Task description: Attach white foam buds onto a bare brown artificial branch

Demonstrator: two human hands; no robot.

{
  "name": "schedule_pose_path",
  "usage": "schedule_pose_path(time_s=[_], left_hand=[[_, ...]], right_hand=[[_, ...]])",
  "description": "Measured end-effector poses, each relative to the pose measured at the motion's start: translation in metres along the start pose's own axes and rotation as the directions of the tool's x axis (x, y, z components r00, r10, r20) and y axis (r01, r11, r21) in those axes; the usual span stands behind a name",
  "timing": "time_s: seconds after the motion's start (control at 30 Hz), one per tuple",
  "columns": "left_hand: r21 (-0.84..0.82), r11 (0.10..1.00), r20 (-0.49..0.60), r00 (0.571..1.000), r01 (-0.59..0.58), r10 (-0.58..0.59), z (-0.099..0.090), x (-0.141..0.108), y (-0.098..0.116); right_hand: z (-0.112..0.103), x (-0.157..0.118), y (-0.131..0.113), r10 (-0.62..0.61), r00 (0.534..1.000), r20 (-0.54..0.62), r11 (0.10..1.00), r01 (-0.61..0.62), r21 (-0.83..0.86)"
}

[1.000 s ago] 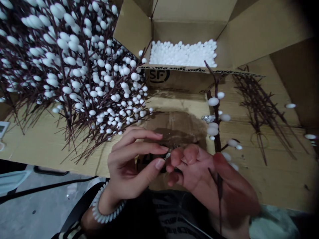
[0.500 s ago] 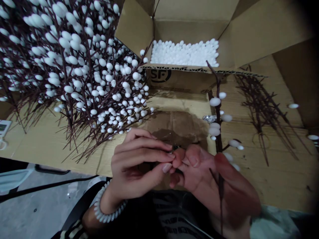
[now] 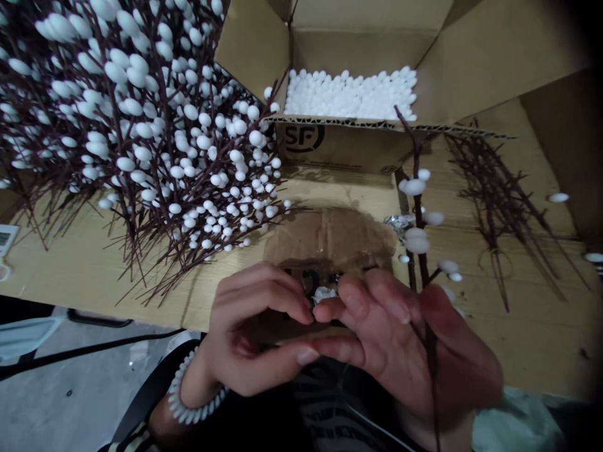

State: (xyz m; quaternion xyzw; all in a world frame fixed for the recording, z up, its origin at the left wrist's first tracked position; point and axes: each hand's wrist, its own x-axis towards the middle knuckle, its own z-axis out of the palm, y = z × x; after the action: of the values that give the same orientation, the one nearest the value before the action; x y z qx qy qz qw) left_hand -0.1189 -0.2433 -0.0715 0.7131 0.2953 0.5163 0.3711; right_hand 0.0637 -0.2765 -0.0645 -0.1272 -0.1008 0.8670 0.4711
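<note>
My left hand (image 3: 259,326), with a coiled band at the wrist, is at the lower middle, its thumb and fingers apart and nothing visible between them. Its fingertips meet those of my right hand (image 3: 391,339). A brown branch (image 3: 419,210) with several white berries stands upright, its lower stem held between the thumb and palm of my right hand. Behind the fingers, a small crumpled silvery piece (image 3: 325,294) shows on a brown taped patch (image 3: 330,235).
Many white-berried branches (image 3: 141,150) fill the left. An open cardboard box (image 3: 348,147) at the back holds white berries (image 3: 351,94). Bare brown stems (image 3: 499,194) lie at the right. Crumpled foil (image 3: 398,221) is behind the held branch.
The fingers of my left hand have spread from their pinch against my right fingertips. My right hand and the held branch have shifted slightly right, and the silvery piece shows more clearly.
</note>
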Motion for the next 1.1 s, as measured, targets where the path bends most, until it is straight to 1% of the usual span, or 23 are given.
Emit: schedule_pose_path(time_s=[0.07, 0.17, 0.37, 0.43, 0.53, 0.57, 0.73, 0.8, 0.9, 0.93, 1.03, 1.1], left_hand=[[-0.03, 0.999, 0.056, 0.998, -0.01, 0.012, 0.0015, -0.0027, -0.002], [-0.076, 0.997, 0.095, 0.995, -0.034, 0.041, 0.0032, -0.0048, -0.006], [-0.145, 0.977, 0.147, 0.973, -0.158, 0.179, 0.0034, -0.0022, -0.0084], [-0.15, 0.975, 0.132, 0.974, -0.165, 0.185, 0.0041, -0.0019, -0.0078], [-0.156, 0.977, 0.07, 0.985, -0.147, 0.16, 0.0054, -0.0024, -0.0071], [-0.155, 0.977, 0.066, 0.985, -0.147, 0.159, 0.0056, -0.0025, -0.0072], [-0.151, 0.969, 0.146, 0.965, -0.194, 0.216, 0.0053, -0.0026, -0.0085], [-0.168, 0.969, 0.127, 0.971, -0.182, 0.204, 0.0059, -0.0027, -0.0086], [-0.179, 0.971, 0.066, 0.983, -0.156, 0.17, 0.0068, -0.0027, -0.0084], [-0.173, 0.972, 0.065, 0.983, -0.161, 0.174, 0.0067, -0.0025, -0.0084], [-0.123, 0.97, 0.114, 0.968, -0.209, 0.223, 0.0057, -0.0019, -0.0088], [-0.098, 0.972, 0.136, 0.965, -0.214, 0.227, 0.0052, -0.002, -0.0093]], right_hand=[[0.0, -0.0007, -0.0004, -0.009, 1.0, -0.004, 1.0, 0.009, 0.008], [0.0002, -0.0016, -0.0019, 0.01, 1.0, -0.007, 1.0, -0.01, 0.0], [0.0012, -0.0015, -0.0029, 0.001, 1.0, -0.021, 1.0, -0.001, -0.019], [0.0009, -0.0021, -0.003, 0.011, 1.0, -0.026, 1.0, -0.012, -0.028], [-0.0003, -0.0041, -0.0042, 0.032, 0.999, -0.043, 0.998, -0.034, -0.051], [-0.0007, -0.0047, -0.0047, 0.032, 0.999, -0.044, 0.998, -0.035, -0.054], [-0.0004, -0.0051, -0.0065, 0.034, 0.999, -0.027, 0.999, -0.035, -0.033], [0.001, -0.0047, -0.0066, 0.034, 0.998, -0.047, 0.999, -0.035, -0.017], [0.0042, -0.0047, -0.0068, 0.045, 0.997, -0.069, 0.999, -0.044, 0.004], [0.0053, -0.0048, -0.0068, 0.049, 0.996, -0.072, 0.999, -0.048, 0.012], [0.0076, -0.005, -0.0067, 0.054, 0.995, -0.086, 0.998, -0.051, 0.038], [0.0081, -0.005, -0.0062, 0.042, 0.993, -0.111, 0.998, -0.038, 0.04]])
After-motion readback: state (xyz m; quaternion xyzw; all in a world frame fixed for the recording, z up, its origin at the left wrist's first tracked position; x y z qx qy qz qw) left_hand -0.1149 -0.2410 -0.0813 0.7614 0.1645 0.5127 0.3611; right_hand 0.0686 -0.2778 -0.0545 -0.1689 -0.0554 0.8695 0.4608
